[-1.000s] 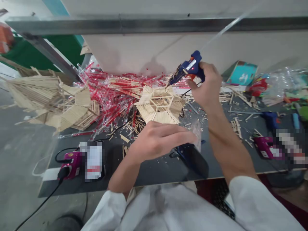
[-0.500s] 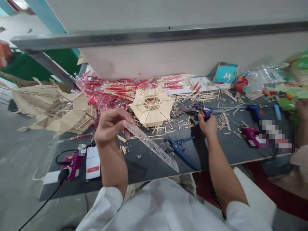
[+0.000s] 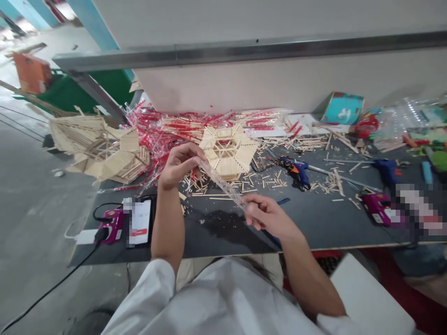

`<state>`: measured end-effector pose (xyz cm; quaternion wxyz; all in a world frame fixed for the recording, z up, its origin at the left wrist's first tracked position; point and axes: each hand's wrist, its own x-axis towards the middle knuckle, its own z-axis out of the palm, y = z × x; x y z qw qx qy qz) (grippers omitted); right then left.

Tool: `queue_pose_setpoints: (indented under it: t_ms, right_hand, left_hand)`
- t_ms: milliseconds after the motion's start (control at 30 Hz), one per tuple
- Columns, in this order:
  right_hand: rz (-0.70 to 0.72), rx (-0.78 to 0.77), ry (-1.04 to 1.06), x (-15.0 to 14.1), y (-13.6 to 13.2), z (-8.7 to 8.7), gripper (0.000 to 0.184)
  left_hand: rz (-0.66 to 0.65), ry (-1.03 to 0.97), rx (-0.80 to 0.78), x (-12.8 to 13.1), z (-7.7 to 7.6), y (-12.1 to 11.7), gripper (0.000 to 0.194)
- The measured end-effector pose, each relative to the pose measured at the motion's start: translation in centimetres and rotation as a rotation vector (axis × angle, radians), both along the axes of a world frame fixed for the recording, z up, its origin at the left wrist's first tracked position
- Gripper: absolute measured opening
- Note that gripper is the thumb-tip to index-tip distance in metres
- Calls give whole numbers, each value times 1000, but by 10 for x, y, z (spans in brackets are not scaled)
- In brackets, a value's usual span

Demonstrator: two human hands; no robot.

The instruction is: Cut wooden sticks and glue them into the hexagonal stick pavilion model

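I hold a clear plastic ruler [image 3: 223, 184] at both ends above the dark table [image 3: 314, 223]. My left hand [image 3: 179, 164] pinches its far end. My right hand [image 3: 267, 215] grips its near end. Just behind the ruler sits a hexagonal model [image 3: 228, 150] made of thin wooden sticks. A blue glue gun [image 3: 296, 168] lies on the table to the right of the model, with no hand on it. Blue pliers [image 3: 283, 202] are partly hidden behind my right hand.
Red-wrapped stick packs [image 3: 167, 130] are heaped at the back left. More stick constructions [image 3: 101, 149] lie far left. A phone [image 3: 139, 222] and purple charger [image 3: 110, 226] rest near the front left edge. Loose sticks, another glue gun [image 3: 387, 168] and clutter fill the right side.
My right hand put the glue gun down on the table and came back to take the ruler's near end. My left hand lifted the ruler from the table.
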<state>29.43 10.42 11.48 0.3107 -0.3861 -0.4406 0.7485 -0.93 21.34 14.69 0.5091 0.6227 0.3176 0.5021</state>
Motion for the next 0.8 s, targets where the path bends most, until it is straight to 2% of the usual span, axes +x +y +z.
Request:
queue_pose_setpoints:
  t_ms: [67, 200, 333, 433, 500, 600, 800]
  right_hand:
    - [-86, -20, 44, -9, 3, 1, 35]
    - [-265, 5, 82, -23, 25, 6, 41]
    - [-307, 67, 32, -36, 54, 14, 45]
    - [-326, 112, -2, -39, 72, 14, 46]
    - [-345, 134, -12, -37, 79, 12, 45]
    - [-369, 156, -13, -32, 83, 10, 45]
    - [-371, 172, -21, -28, 81, 9, 40]
  left_hand:
    - [37, -45, -26, 9, -3, 6, 32]
    - [266, -93, -34, 27, -3, 23, 45]
    - [484, 185, 35, 32, -2, 47, 33]
    - [619, 425, 49, 30, -7, 66, 33]
    - [637, 513, 66, 29, -12, 77, 31]
    - [587, 545, 116, 31, -18, 87, 24]
    - [564, 570, 189, 36, -17, 92, 21]
